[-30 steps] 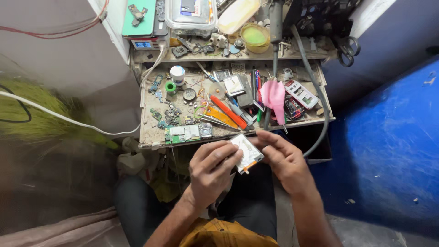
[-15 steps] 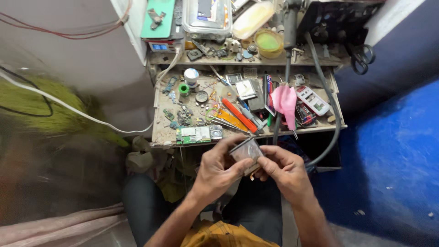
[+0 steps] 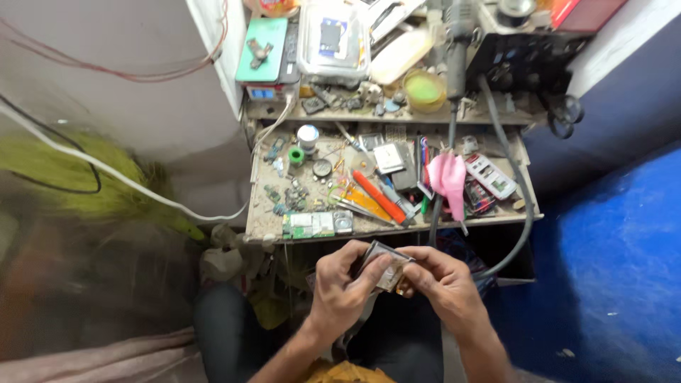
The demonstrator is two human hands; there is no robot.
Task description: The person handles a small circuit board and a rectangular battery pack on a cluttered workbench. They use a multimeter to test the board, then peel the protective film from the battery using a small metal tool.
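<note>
My left hand [image 3: 339, 287] and my right hand [image 3: 438, 282] both grip a small flat phone part [image 3: 384, 265], silvery and tilted edge-up, just below the front edge of a cluttered workbench [image 3: 262, 228]. The left thumb presses on its near face; the right fingers pinch its right end. A dark strap hangs down between my wrists over my lap.
On the bench lie a green circuit board [image 3: 310, 225], an orange-red tool [image 3: 377, 197], a pink cloth [image 3: 449, 179], a grey hose [image 3: 521, 213] and several small parts. A shelf behind carries a clear plastic box [image 3: 333, 39] and a yellow-green cup [image 3: 425, 89]. A white cable [image 3: 120, 177] runs left; blue wall on the right.
The phone part has turned from lying flat and showing its white face to standing tilted on edge. Both hands have closed in tighter around it.
</note>
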